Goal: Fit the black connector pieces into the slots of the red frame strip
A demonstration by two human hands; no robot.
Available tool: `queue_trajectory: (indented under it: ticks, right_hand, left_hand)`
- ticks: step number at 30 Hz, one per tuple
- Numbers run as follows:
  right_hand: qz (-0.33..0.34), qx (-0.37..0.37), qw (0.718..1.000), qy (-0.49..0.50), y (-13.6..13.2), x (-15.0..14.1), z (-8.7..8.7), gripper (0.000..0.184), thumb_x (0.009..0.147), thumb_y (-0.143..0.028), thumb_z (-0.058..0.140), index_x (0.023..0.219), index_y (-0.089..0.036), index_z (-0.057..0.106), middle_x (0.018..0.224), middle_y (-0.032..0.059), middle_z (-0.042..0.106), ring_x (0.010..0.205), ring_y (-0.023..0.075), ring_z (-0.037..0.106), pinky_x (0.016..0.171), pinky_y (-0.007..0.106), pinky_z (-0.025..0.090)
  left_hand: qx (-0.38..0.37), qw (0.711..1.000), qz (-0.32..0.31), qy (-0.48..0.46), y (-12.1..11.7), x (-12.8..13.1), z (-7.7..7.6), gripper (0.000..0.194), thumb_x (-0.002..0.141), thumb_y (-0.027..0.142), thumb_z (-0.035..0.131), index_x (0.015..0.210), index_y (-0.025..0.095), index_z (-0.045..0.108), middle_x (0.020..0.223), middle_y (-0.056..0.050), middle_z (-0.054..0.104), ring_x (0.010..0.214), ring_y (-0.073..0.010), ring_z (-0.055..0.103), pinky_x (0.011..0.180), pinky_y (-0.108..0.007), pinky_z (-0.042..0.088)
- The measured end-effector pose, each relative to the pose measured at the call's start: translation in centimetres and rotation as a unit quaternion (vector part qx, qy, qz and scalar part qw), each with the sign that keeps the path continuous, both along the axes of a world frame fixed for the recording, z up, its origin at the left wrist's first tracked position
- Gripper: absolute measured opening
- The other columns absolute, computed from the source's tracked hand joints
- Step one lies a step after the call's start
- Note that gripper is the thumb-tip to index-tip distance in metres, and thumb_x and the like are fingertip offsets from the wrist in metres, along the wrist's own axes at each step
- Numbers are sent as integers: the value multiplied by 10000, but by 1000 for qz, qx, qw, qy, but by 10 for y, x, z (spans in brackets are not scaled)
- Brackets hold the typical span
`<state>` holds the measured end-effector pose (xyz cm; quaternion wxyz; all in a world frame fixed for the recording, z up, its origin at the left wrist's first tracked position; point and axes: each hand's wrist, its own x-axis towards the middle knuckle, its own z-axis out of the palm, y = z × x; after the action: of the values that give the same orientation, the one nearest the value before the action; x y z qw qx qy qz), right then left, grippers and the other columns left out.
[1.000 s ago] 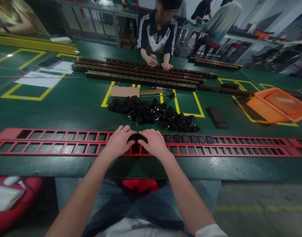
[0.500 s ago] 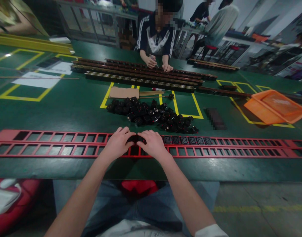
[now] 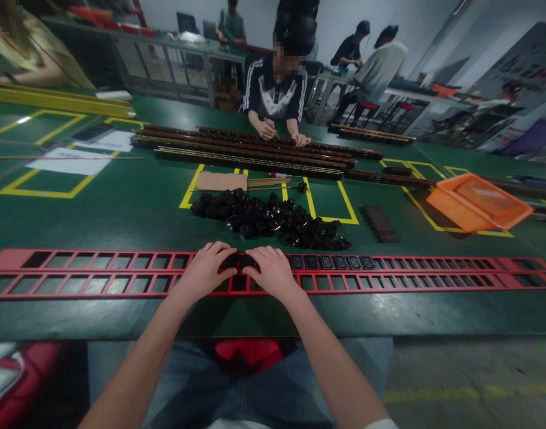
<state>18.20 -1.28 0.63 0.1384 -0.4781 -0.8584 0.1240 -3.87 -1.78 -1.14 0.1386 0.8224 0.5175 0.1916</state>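
Two long red slotted strips (image 3: pixel 121 272) lie side by side across the near part of the green table. My left hand (image 3: pixel 209 268) is over the far strip, thumb and fingers closed about a black power socket (image 3: pixel 230 261) at a slot. Right beside it, my right hand (image 3: pixel 273 271) pinches another black socket (image 3: pixel 249 260), mostly covered by the fingers. Farther right, several black sockets (image 3: pixel 326 263) sit in a row in the far strip's slots. Beyond my hands lies a heap of loose black sockets (image 3: pixel 259 215).
An orange bin (image 3: pixel 473 202) stands at the right. Behind the heap are a cardboard piece (image 3: pixel 221 181), thin rods and long dark rails (image 3: pixel 250 161). Across the table a person (image 3: pixel 275 89) works at the rails. Papers (image 3: pixel 71 164) lie at the left.
The camera view has tilted up a little, so the table appears lower. Both hands stay at about the same slots, with their fingers still closed on the black sockets.
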Motion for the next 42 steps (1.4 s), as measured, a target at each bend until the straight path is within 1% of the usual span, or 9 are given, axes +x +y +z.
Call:
queue_trajectory:
  ticks: [3, 7, 16, 21, 24, 28, 33, 37, 42]
  right_hand:
    - [1, -4, 1000, 3, 1, 1, 1, 395, 927, -433, 626, 1266, -231, 604, 1225, 53, 670, 1121, 230, 553, 921, 380, 401]
    - [8, -13, 1000, 0, 4, 3, 1, 391, 923, -441, 629, 1259, -240, 612, 1201, 56, 670, 1110, 230, 550, 931, 392, 403]
    - [-3, -20, 1000, -4, 9, 30, -2, 385, 913, -435, 643, 1256, -259, 628, 1203, 67, 659, 1127, 233, 550, 944, 406, 427]
    - [-8, -20, 1000, 1, 10, 57, 0, 379, 900, -412, 662, 1237, -240, 640, 1206, 65, 665, 1131, 237, 560, 979, 413, 426]
    - [-17, -19, 1000, 1, 10, 64, 3, 351, 886, -392, 678, 1191, -219, 656, 1182, 65, 676, 1101, 240, 572, 970, 414, 434]
    - [-12, -1, 1000, 10, 8, 51, 6, 363, 895, -390, 662, 1205, -202, 642, 1211, 83, 660, 1124, 245, 557, 985, 428, 427]
    - [18, 14, 999, 24, 8, 26, -1, 342, 907, -371, 651, 1209, -210, 655, 1180, 88, 648, 1103, 239, 542, 949, 416, 452]
    - [18, 11, 999, 29, 10, 22, -4, 326, 899, -362, 661, 1185, -205, 667, 1127, 81, 646, 1055, 235, 540, 914, 397, 473]
    - [10, 3, 999, 30, 7, 24, 0, 311, 884, -351, 673, 1160, -212, 639, 1158, 69, 636, 1091, 239, 529, 931, 396, 463]
  left_hand:
    - [-3, 1000, 18, 13, 0, -13, -1, 444, 861, 407, 649, 1261, 221, 599, 1193, -81, 622, 1066, -279, 554, 913, -431, 462]
    - [-12, 999, 46, 21, -1, -24, 0, 352, 872, 398, 631, 1181, 230, 639, 1126, -69, 657, 1014, -271, 587, 875, -416, 464]
    - [-14, 1000, 22, -8, -4, -6, 1, 327, 901, 315, 578, 1211, 225, 630, 1167, -70, 658, 1061, -255, 582, 919, -418, 463]
    - [23, 994, 101, 43, -7, -13, 2, 315, 915, 380, 545, 1150, 199, 649, 1097, -85, 665, 1049, -290, 576, 923, -469, 444]
    - [24, 992, 114, 55, -11, -17, 2, 325, 942, 409, 495, 1141, 202, 647, 1096, -83, 663, 1035, -279, 584, 927, -456, 433]
    - [32, 991, 111, 60, -14, -13, 2, 308, 950, 387, 472, 1140, 217, 645, 1092, -76, 661, 1027, -268, 584, 918, -438, 420]
    - [28, 990, 116, 74, -14, -10, 3, 322, 962, 385, 444, 1150, 213, 642, 1088, -78, 656, 1015, -265, 576, 910, -445, 413]
    - [24, 991, 111, 69, -14, -11, 3, 323, 966, 388, 435, 1158, 221, 634, 1082, -77, 653, 1012, -263, 573, 921, -444, 408]
    - [27, 991, 117, 55, -13, -11, 2, 311, 953, 396, 454, 1138, 236, 647, 1062, -80, 655, 994, -277, 574, 904, -459, 416]
